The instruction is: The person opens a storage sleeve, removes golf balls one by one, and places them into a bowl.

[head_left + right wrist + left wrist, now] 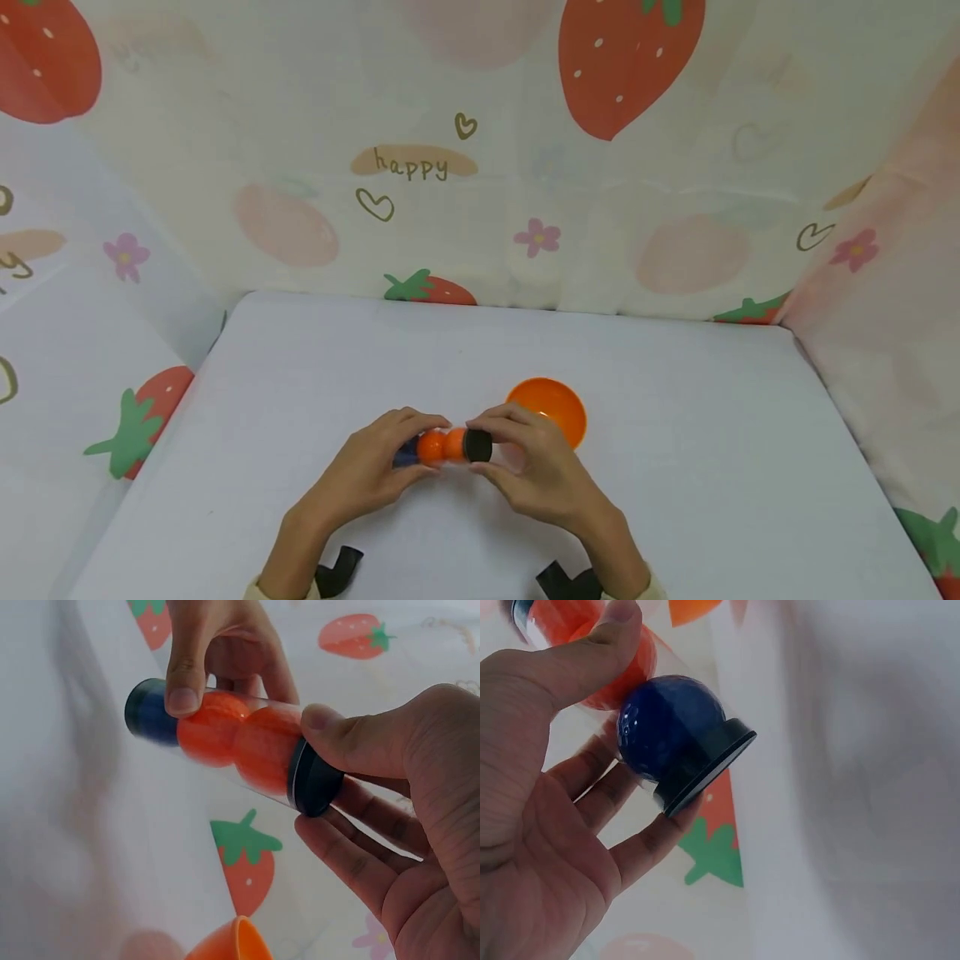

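Note:
A clear tube [240,776] with dark end caps lies sideways between both hands, above the table. Inside it sit two orange balls [212,729] and one dark blue ball [667,724]. The left hand [371,462] holds the tube near its blue-ball end, thumb on one side and fingers on the other. At the opposite end, the right hand [543,467] grips the dark cap [315,780] between thumb and fingers. This cap is against the tube's end. Just beyond the right hand stands an orange bowl [551,400], partly hidden by that hand.
A white table [675,417] spreads around the hands. Behind it hangs a cloth [480,233] printed with strawberries, and similar cloth covers both sides. Black curved pieces [341,571] show by both wrists.

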